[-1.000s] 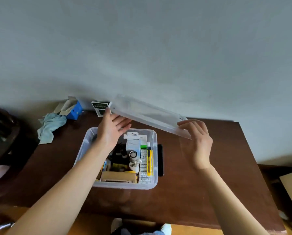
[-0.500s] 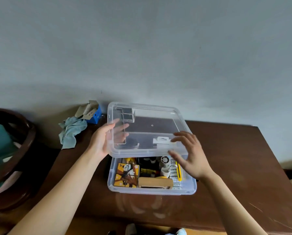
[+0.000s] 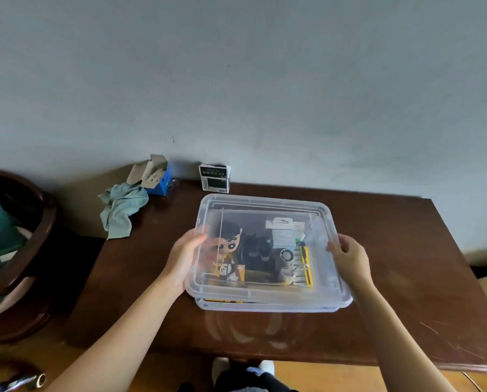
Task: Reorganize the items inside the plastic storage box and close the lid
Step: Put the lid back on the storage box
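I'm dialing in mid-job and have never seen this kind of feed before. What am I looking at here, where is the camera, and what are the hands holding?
There is no machine here: a person works with two bare hands, and the one picture comes from a wide-angle camera worn on their head, looking forward and down. That is why both forearms reach in from the bottom edge.

On the dark wooden table stands a clear plastic storage box. The clear lid lies over it, and through it you can see the contents, among them a cartoon figurine and a yellow utility knife. The left hand grips the lid's left edge, and the right hand grips its right edge. Whether the lid has snapped fully shut I cannot tell.

At the back of the table, by the wall, lie a pale green cloth, an open blue carton and a small dark packet.
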`<state>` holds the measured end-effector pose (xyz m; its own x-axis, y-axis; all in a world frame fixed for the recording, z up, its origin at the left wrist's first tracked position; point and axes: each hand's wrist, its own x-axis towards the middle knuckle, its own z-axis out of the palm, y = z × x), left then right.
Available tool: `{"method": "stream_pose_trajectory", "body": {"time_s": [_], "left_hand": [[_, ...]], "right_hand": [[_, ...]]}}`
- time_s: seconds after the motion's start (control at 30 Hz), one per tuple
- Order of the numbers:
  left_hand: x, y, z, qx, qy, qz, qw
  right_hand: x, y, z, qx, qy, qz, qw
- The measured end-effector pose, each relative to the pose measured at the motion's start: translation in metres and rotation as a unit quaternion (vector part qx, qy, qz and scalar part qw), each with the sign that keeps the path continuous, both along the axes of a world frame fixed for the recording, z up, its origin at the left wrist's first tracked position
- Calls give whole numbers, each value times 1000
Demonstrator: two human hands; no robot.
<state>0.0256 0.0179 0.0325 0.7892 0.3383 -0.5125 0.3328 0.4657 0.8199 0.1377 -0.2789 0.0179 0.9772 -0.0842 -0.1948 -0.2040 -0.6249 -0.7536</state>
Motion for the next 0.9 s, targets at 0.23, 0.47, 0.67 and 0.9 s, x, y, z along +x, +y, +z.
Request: {"method": "stream_pose_trajectory", "body": {"time_s": [0.23, 0.47, 0.67, 0.9], "left_hand": [[-3, -17, -26, 351, 86, 9, 932], [4, -23, -31, 446, 124, 11, 886], [2, -18, -40, 484, 144, 2, 863], [-2, -14, -45, 491, 133, -13, 861]], "right_hand": [[-9, -1, -9, -2, -46, -14, 999], [3, 1, -23, -76, -29, 17, 997], [2, 0, -28, -123, -25, 27, 992], [1, 0, -31, -145, -32, 16, 989]]}}
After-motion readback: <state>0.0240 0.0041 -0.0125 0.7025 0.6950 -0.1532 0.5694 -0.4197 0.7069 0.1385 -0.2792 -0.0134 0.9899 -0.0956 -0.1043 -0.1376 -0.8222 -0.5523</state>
